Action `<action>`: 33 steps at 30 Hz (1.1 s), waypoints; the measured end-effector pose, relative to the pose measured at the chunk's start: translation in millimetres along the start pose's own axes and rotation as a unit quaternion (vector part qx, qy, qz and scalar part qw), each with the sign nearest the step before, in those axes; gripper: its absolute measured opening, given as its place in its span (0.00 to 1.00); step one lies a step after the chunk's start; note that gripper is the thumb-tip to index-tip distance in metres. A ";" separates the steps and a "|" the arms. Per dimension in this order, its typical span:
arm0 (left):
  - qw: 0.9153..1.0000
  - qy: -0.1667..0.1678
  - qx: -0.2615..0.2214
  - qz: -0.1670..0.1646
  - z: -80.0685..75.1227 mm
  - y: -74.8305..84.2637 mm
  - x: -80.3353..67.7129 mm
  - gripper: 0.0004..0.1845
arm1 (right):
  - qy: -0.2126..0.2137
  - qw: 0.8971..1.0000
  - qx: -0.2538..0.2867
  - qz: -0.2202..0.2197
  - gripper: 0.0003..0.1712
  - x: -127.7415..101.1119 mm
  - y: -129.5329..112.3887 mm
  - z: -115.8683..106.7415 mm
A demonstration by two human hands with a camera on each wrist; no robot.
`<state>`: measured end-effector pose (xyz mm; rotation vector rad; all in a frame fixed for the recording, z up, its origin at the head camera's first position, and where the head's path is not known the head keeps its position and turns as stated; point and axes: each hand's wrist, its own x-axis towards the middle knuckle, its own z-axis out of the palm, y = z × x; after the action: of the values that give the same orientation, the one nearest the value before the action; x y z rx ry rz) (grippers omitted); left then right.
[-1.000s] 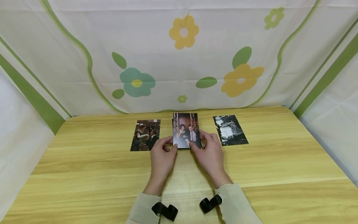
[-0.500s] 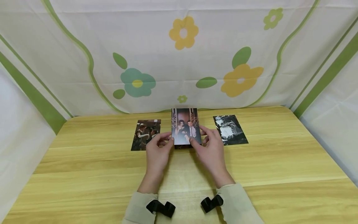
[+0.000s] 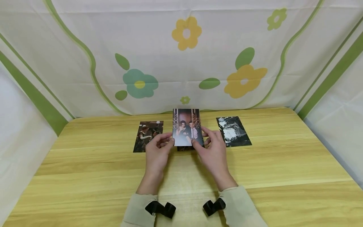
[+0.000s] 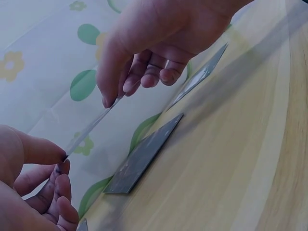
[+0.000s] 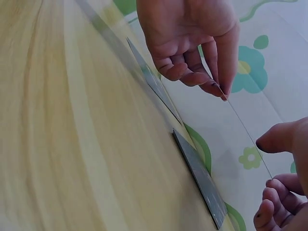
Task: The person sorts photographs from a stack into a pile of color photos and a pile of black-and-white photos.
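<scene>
Both the left hand and the right hand pinch a couple's photo by its lower corners, above the wooden table; no writing is legible.

Both forearms wear loose beige sleeves that end at the wrists. A black strap with a bow-like fold wraps each cuff. Both hands are bare.

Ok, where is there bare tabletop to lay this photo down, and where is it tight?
The lifted photo is pinched by left hand and right hand. Bare wooden table spreads right of the black-and-white photo, left of the dancing-couple photo, and along the near edge. The back-row gaps are tight.
</scene>
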<state>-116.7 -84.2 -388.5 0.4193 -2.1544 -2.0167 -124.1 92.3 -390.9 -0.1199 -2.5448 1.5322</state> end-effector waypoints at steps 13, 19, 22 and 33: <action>0.998 0.042 0.053 -0.001 -15.8 -1.2 4.4 0.11 | -0.023 1.000 0.019 -0.007 0.37 -6.4 -9.1 17.8; 0.995 0.071 0.062 0.022 -25.6 -3.5 7.0 0.10 | -0.034 0.999 0.024 -0.017 0.37 -10.2 -15.2 31.0; 0.994 0.087 0.068 0.019 -33.1 -5.4 8.8 0.11 | -0.041 0.998 0.027 -0.025 0.37 -12.7 -19.4 40.0; 0.986 0.144 0.080 0.001 -59.2 -5.1 14.4 0.12 | -0.067 0.997 0.037 -0.031 0.37 -20.5 -32.7 75.2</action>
<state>-111.8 -145.1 -390.0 0.6835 -2.1366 -1.6666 -117.2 8.4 -398.6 0.0743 -2.5606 1.6615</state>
